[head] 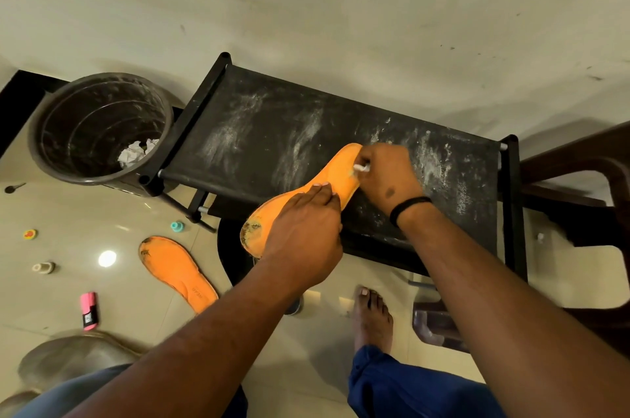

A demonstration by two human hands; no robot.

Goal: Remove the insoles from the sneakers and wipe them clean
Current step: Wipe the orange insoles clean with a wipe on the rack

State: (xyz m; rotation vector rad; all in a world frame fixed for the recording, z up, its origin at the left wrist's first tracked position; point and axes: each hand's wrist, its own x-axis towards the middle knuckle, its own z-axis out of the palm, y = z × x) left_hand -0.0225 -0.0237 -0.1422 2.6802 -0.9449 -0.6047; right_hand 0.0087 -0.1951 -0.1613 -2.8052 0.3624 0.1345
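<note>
**Scrubbing an orange insole on the black rack**

An orange insole lies slantwise on the dusty black rack, its grubby heel hanging off the near edge, its toe pointing far and right. The left hand lies over its middle, fingers straight and pressing it flat. The right hand sits at the toe end, fingers curled tight around a small white brush whose tip touches the insole. A second orange insole lies on the tiled floor, near and left, well apart from both hands. Left of the rack stands a dark bucket with crumpled paper inside.
</note>
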